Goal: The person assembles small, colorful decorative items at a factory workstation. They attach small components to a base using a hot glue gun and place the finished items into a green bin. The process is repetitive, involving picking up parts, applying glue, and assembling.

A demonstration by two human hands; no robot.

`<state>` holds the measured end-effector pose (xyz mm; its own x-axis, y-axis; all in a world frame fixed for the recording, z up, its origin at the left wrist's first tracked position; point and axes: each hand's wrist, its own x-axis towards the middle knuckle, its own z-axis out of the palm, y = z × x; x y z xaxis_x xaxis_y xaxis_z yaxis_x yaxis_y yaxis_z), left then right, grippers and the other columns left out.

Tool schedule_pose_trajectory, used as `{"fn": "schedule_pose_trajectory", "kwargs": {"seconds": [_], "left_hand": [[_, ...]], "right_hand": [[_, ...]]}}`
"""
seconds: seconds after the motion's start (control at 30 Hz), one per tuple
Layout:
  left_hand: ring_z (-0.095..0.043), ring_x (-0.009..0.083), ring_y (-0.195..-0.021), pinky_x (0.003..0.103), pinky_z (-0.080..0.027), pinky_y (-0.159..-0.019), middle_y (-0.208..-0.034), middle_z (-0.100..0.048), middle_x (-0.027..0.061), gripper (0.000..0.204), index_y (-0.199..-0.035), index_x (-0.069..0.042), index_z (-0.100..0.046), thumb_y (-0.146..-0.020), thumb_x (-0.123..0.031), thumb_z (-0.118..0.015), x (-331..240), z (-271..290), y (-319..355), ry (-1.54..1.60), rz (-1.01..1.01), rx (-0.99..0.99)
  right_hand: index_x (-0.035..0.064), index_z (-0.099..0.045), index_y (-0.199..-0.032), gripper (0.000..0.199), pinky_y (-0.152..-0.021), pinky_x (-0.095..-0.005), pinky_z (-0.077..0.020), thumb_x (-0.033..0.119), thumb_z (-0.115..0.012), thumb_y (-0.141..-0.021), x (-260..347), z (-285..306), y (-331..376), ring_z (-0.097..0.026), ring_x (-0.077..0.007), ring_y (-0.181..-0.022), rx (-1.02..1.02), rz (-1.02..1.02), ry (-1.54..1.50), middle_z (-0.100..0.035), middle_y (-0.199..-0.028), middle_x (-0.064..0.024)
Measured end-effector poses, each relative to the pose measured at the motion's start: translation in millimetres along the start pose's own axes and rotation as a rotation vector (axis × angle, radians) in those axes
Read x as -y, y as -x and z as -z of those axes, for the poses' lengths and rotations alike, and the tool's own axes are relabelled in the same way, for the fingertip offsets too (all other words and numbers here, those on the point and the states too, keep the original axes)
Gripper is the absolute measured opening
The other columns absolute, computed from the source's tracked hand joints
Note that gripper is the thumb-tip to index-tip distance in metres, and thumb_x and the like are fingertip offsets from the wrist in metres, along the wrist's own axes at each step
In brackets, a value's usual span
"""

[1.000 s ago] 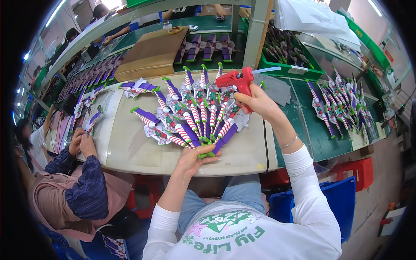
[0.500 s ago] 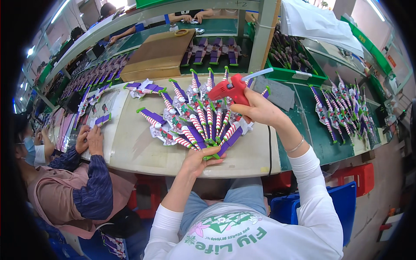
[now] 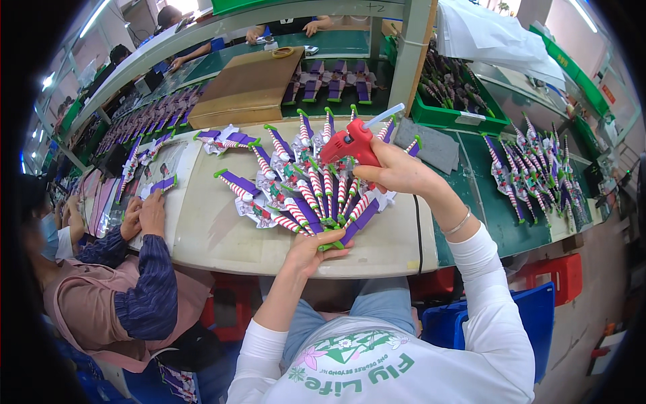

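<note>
A fan of purple sticks with red-and-white striped candy canes and green tips lies spread on the cream table. My left hand presses down on the fan's near end, where the sticks meet. My right hand holds a red glue gun above the right half of the fan, its nozzle pointing left and down and a clear glue stick poking out the back.
A person on my left handles similar pieces at the table edge. A flat brown cardboard box lies behind the fan. A green bin and more striped pieces sit to the right on a green mat. A black cable runs over the table edge.
My right hand has brought the glue gun left and lower over the fan. My left hand has stayed on the fan's near end. The person on my left has shifted both hands.
</note>
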<state>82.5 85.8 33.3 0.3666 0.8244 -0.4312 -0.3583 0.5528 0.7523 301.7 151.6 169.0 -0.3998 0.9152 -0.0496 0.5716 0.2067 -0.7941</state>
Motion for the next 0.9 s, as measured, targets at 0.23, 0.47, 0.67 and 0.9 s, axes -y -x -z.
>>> {"fn": "schedule_pose_trajectory", "kwargs": {"seconds": [0.23,0.47,0.67,0.9], "left_hand": [[-0.07,0.0362,-0.094,0.042,-0.063,-0.075,-0.107,-0.068,0.0205,0.028,-0.114,0.01,-0.061,-0.088,-0.001,-0.066,-2,0,2,0.012,0.0,0.004],[-0.071,0.0337,-0.093,0.041,-0.062,-0.075,-0.107,-0.068,0.0189,0.029,-0.114,0.008,-0.061,-0.087,-0.002,-0.067,0,0,0,0.013,0.001,0.018],[-0.071,0.0329,-0.092,0.041,-0.062,-0.074,-0.107,-0.068,0.0183,0.029,-0.114,0.007,-0.061,-0.087,-0.002,-0.068,0,2,-1,0.001,0.002,0.017],[-0.071,0.0335,-0.091,0.041,-0.063,-0.073,-0.106,-0.068,0.0183,0.028,-0.112,0.008,-0.062,-0.087,-0.002,-0.068,-2,-1,2,0.011,-0.001,0.015]], "right_hand": [[-0.0053,-0.047,-0.117,0.042,-0.044,-0.0273,-0.0396,0.02,-0.066,-0.088,3,1,-9,-0.054,-0.0112,-0.05,-0.05,-0.002,-0.159,-0.055,-0.068,-0.0038],[-0.001,-0.048,-0.101,0.033,-0.043,-0.0293,-0.041,0.023,-0.064,-0.086,-16,2,-40,-0.054,-0.0118,-0.048,-0.106,-0.039,-0.127,-0.055,-0.065,-0.0042],[-0.0015,-0.049,-0.099,0.032,-0.043,-0.0298,-0.0427,0.023,-0.064,-0.086,-17,2,-50,-0.056,-0.0128,-0.05,-0.072,-0.066,-0.087,-0.055,-0.064,-0.0048],[-0.009,-0.045,-0.116,0.047,-0.049,-0.0337,-0.0484,0.022,-0.062,-0.086,-13,-8,-51,-0.059,-0.0178,-0.053,-0.169,-0.068,-0.04,-0.061,-0.078,-0.0126]]}}
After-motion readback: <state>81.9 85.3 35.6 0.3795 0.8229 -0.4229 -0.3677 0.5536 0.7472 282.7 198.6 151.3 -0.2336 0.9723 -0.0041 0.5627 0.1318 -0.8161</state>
